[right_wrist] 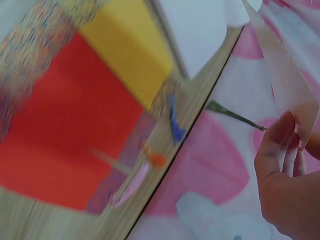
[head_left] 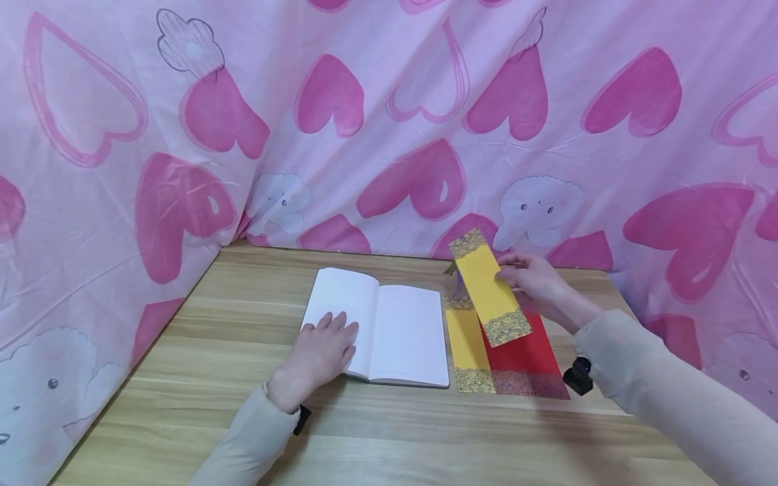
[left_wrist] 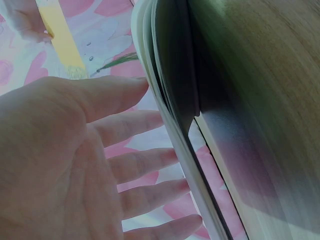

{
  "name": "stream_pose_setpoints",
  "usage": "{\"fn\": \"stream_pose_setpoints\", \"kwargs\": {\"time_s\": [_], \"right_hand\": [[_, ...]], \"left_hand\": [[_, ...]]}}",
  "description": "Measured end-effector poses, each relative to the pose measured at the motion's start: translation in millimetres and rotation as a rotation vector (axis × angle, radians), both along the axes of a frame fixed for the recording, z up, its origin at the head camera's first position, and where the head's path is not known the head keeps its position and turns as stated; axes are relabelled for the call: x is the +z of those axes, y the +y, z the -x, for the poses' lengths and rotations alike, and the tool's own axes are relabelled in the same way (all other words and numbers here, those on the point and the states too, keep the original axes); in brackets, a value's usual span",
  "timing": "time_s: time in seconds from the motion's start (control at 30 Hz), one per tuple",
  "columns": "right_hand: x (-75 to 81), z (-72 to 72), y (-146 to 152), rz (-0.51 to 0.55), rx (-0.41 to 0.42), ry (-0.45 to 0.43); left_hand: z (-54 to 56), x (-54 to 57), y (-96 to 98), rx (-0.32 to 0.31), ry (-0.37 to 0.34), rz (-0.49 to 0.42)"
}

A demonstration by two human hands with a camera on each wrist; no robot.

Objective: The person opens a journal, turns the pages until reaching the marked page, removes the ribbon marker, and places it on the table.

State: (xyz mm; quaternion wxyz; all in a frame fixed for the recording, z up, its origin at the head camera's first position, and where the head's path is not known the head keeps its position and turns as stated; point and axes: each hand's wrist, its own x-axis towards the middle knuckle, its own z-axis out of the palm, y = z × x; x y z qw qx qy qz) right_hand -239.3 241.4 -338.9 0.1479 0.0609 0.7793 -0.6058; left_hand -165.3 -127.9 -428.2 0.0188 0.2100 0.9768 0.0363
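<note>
An open notebook [head_left: 408, 337] with pale pages lies on the table. My left hand [head_left: 320, 349] rests on its left page, fingers spread and fairly straight, touching the paper in the left wrist view. Raised over the table to the notebook's right, a yellow bookmark [head_left: 486, 280] with patterned ends is pinched between the thumb and fingers of my right hand [head_left: 537, 283]. From it hangs a green tassel [right_wrist: 232, 114]. Below lie another yellow bookmark [head_left: 464, 337], beside the notebook, and red bookmark card [head_left: 525, 354]; whether the red is one piece or more I cannot tell.
Blue [right_wrist: 173, 120], orange and pink tassels lie at the far ends of the bookmarks on the wooden table [head_left: 389, 432]. A pink heart-patterned cloth [head_left: 389, 162] hangs behind the table and along both sides.
</note>
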Motion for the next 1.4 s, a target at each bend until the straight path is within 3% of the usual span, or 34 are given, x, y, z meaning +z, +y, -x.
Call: {"fn": "stream_pose_setpoints", "kwargs": {"time_s": [0.13,0.27,0.57,0.8,1.2,1.4], "right_hand": [[-0.7,1.9,24,-0.129,-0.006,0.045],[-3.8,2.0,47,-0.178,-0.020,0.051],[-23.5,1.4,97,-0.214,-0.035,0.009],[-46.1,-8.0,127,-0.255,-0.057,0.005],[-80.6,-28.9,159,-0.221,-0.068,-0.024],[-96.3,-30.7,175,-0.156,-0.071,-0.022]], "left_hand": [[0.2,-0.1,0.8,-0.002,0.004,0.005],[0.4,0.6,1.7,-0.002,-0.003,0.003],[1.2,2.1,3.1,0.003,-0.020,0.008],[1.1,2.1,2.2,-0.005,-0.016,0.005],[1.1,0.2,0.6,-0.012,-0.003,-0.002],[1.3,0.0,0.6,-0.003,-0.007,0.007]]}}
